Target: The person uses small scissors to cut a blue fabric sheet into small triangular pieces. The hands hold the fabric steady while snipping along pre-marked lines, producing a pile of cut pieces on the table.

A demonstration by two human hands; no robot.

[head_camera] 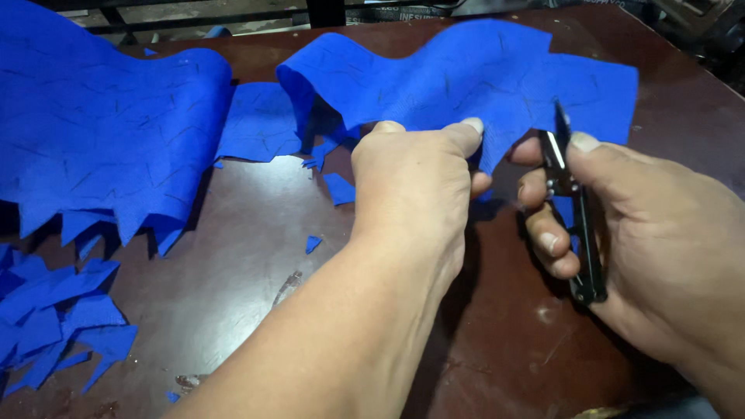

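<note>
the left hand point(415, 182) pinches the lower edge of the blue fabric strip point(466, 77) between thumb and fingers. just beside it, the right hand point(644, 233) grips black thread snips point(570, 209), blades up against the cloth. cut blue scraps point(54, 318) lie well left of both hands on the dark table point(233, 256).
</note>
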